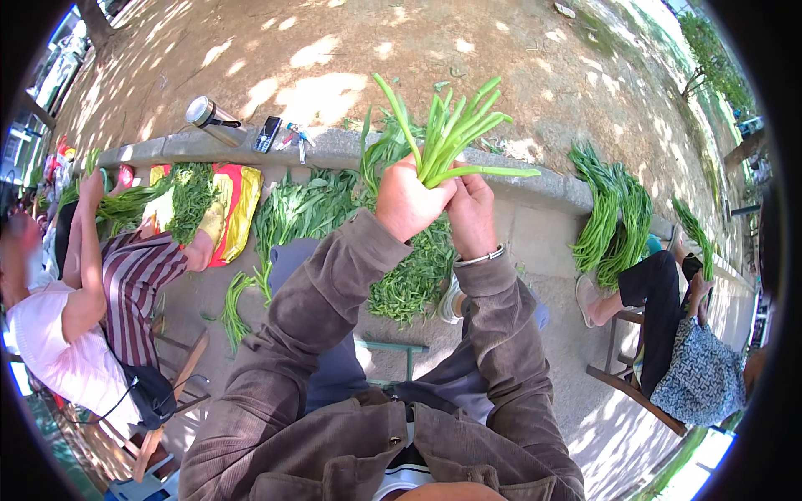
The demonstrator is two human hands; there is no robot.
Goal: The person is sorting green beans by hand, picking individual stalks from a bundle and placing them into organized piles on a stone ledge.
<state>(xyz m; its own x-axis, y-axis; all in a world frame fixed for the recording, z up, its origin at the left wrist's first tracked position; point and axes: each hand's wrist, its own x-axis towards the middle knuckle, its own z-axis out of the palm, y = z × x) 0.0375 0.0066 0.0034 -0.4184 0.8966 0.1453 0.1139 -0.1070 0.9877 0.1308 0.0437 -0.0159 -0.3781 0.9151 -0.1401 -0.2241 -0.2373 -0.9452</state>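
Note:
My left hand point(404, 199) is wrapped around a bunch of thick green stems point(448, 131), which look like water spinach. The cut stem ends fan out upward and to the right. Close against it, my right hand point(473, 210) has thumb and fingers pinched on one stem point(501, 170) that sticks out sideways; the exact grip point is partly hidden. A metal bangle point(482, 258) circles my right wrist. Below both hands, a heap of loose leafy greens point(410, 282) lies on the pavement. Longer leafy stalks point(307, 203) spread to the left, against the kerb.
On the kerb point(532, 185) stand a steel flask point(213, 119), a keypad phone point(267, 134) and keys point(301, 141). A seated person point(69, 332) handles greens at left, beside a red-yellow sack point(241, 206). Another person point(695, 363) sits at right near long green bundles point(611, 219).

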